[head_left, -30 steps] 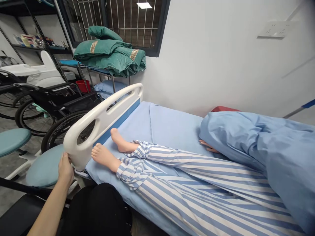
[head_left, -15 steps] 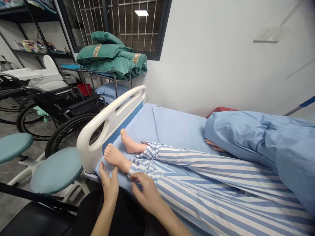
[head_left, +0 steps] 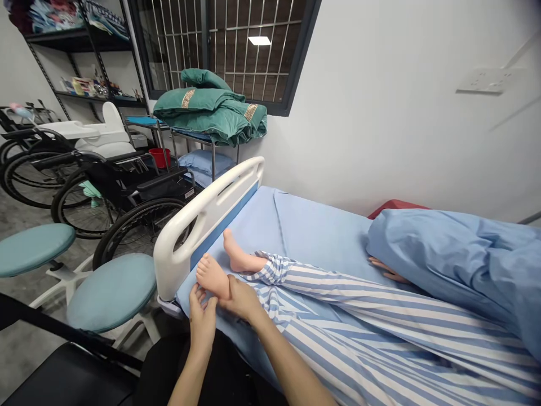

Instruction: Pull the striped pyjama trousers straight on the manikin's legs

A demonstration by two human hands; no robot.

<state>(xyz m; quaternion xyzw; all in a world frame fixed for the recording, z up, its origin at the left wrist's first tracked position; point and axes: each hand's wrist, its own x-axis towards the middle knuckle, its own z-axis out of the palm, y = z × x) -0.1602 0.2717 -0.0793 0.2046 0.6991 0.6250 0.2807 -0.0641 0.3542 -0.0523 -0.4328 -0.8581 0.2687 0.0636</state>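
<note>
Right hand (head_left: pixel 244 299) grasps the ankle (head_left: pixel 225 290); left hand (head_left: pixel 203 323) (half open) touches the foot (head_left: pixel 211 275).

Can't see past the calves on those striped pajama trousers (head_left: pixel 363 304), right side of the frame cuts them off.

The bed (head_left: pixel 169 306) is bearing a light blue sheet (head_left: pixel 316 225) — on it, striped trousers (head_left: pixel 359 293) are stretching out, a near foot (head_left: pixel 212 275) and a far foot (head_left: pixel 239 256) are showing bare beside the white end board (head_left: pixel 169 268), and a blue quilt (head_left: pixel 448 254) is partly covering a hand (head_left: pixel 389 269)
</note>
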